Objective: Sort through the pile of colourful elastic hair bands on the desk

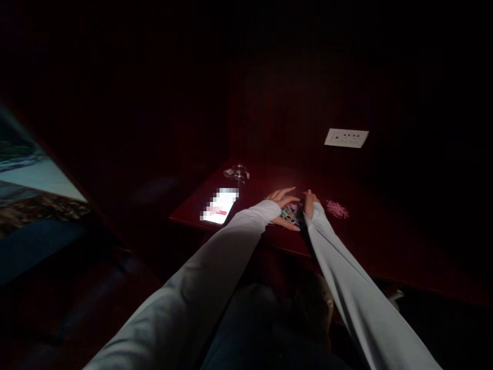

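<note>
A heap of small multicoloured loops that look like rubber bands (289, 215) lies on the dark red table between my hands. My left hand (282, 199) is open over its left side, fingers spread and thumb stretched along the near edge. On the other side my right hand (310, 204) stands edge-on beside the heap, its visible fingers stretched forward; part of that hand is hidden. Right of it lies a separate small pile of pink bands (337, 209). No band can be seen gripped in either hand.
A lit phone (220, 205) lies on the table (281, 243) to the left. Behind it stands a small clear glass container (239, 172). A white socket plate (346, 138) is on the wall. The surroundings are very dark.
</note>
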Tool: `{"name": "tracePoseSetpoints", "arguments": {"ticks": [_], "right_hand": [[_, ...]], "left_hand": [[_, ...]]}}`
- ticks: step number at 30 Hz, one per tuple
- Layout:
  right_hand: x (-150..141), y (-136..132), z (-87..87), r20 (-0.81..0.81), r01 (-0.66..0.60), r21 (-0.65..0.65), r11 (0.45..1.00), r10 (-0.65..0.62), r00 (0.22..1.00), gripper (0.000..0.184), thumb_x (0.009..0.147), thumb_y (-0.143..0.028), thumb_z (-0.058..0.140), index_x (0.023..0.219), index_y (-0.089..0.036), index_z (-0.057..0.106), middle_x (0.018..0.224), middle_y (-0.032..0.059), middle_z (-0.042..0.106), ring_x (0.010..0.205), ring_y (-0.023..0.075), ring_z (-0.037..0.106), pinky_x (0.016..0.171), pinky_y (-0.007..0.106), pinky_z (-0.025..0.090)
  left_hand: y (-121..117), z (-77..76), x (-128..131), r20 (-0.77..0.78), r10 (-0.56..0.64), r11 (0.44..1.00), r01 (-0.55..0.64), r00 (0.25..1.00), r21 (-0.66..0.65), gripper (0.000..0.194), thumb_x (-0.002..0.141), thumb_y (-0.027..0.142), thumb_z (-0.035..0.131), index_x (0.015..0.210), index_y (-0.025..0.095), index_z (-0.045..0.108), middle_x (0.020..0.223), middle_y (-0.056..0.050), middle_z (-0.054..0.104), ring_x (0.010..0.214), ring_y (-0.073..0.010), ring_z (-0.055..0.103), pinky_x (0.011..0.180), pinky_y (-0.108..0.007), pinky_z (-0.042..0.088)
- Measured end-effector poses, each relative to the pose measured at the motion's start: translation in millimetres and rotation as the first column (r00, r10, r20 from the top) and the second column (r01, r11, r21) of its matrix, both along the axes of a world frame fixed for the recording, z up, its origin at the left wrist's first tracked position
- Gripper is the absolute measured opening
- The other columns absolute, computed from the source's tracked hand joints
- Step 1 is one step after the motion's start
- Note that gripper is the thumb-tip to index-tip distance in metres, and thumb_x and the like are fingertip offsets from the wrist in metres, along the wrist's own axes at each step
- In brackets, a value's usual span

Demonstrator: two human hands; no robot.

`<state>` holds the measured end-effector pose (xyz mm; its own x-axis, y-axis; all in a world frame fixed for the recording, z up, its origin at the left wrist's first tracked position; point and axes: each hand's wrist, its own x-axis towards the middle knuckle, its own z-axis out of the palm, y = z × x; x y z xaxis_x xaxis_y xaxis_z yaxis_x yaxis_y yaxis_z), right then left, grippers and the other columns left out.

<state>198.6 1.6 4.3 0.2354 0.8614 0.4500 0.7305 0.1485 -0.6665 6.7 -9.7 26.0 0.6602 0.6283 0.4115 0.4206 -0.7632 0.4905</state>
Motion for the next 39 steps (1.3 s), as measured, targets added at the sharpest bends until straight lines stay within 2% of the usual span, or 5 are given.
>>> {"name": "tracePoseSetpoints", "arguments": {"ticks": [7, 11, 20, 27, 39], "right_hand": [[-8.8, 10.4, -4.8, -0.199, 0.015, 0.034, 0.999, -0.008, 0.98, 0.069, 0.101, -0.059, 0.018, 0.109, -0.018, 0.072, 0.117, 0.0208, 0.069, 0.118, 0.0345, 0.06, 0.106, 0.053, 0.043], [-12.7, 9.4, -6.9, -0.198, 0.001, 0.065, 0.998, 0.012, 0.98, 0.06, 0.103, -0.053, 0.021, 0.114, -0.02, 0.07, 0.119, 0.02, 0.068, 0.117, 0.0322, 0.059, 0.105, 0.05, 0.043], [-8.9, -0.2, -2.5, -0.118, -0.1, 0.074, 0.992, 0.108, 0.987, 0.058, 0.104, -0.055, 0.022, 0.117, -0.022, 0.067, 0.119, 0.0156, 0.068, 0.117, 0.0284, 0.06, 0.103, 0.042, 0.048], [-10.3, 1.7, 2.5, -0.148, -0.045, 0.1, 0.994, 0.059, 0.987, 0.058, 0.104, -0.053, 0.021, 0.1, -0.024, 0.071, 0.11, 0.0136, 0.071, 0.114, 0.0295, 0.061, 0.104, 0.048, 0.047], [-4.2, -9.6, 15.6, -0.226, 0.013, 0.18, 0.984, 0.028, 0.974, 0.064, 0.103, -0.054, 0.021, 0.088, -0.022, 0.074, 0.102, 0.0109, 0.076, 0.101, 0.0266, 0.065, 0.097, 0.041, 0.047]], "left_hand": [[4.1, -3.2, -0.1, 0.008, -0.009, 1.0, 0.009, 1.0, -0.02, 0.103, 0.061, 0.06, 0.093, 0.151, 0.036, 0.049, 0.175, -0.01, 0.022, 0.154, -0.042, 0.035, 0.125, -0.067, 0.035], [9.8, -9.6, 2.1, 0.033, -0.003, 1.0, 0.003, 0.999, -0.001, 0.094, 0.067, 0.054, 0.091, 0.149, 0.03, 0.052, 0.172, -0.014, 0.025, 0.152, -0.04, 0.04, 0.127, -0.061, 0.036], [26.8, -12.7, 11.1, -0.03, 0.031, 0.999, -0.029, 0.999, 0.037, 0.057, 0.074, 0.037, 0.087, 0.127, 0.023, 0.072, 0.137, -0.011, 0.07, 0.128, -0.0295, 0.064, 0.117, -0.043, 0.048], [19.3, -1.9, 7.2, 0.088, 0.012, 0.999, -0.014, 0.996, 0.031, 0.024, 0.085, 0.033, 0.076, 0.106, 0.024, 0.079, 0.114, -0.008, 0.079, 0.11, -0.0239, 0.072, 0.105, -0.037, 0.053], [5.3, 15.5, 7.8, 0.403, 0.311, 0.95, -0.278, 0.86, -0.14, 0.014, 0.086, 0.032, 0.072, 0.095, 0.022, 0.073, 0.098, -0.004, 0.079, 0.093, -0.0216, 0.072, 0.088, -0.032, 0.056]]}}
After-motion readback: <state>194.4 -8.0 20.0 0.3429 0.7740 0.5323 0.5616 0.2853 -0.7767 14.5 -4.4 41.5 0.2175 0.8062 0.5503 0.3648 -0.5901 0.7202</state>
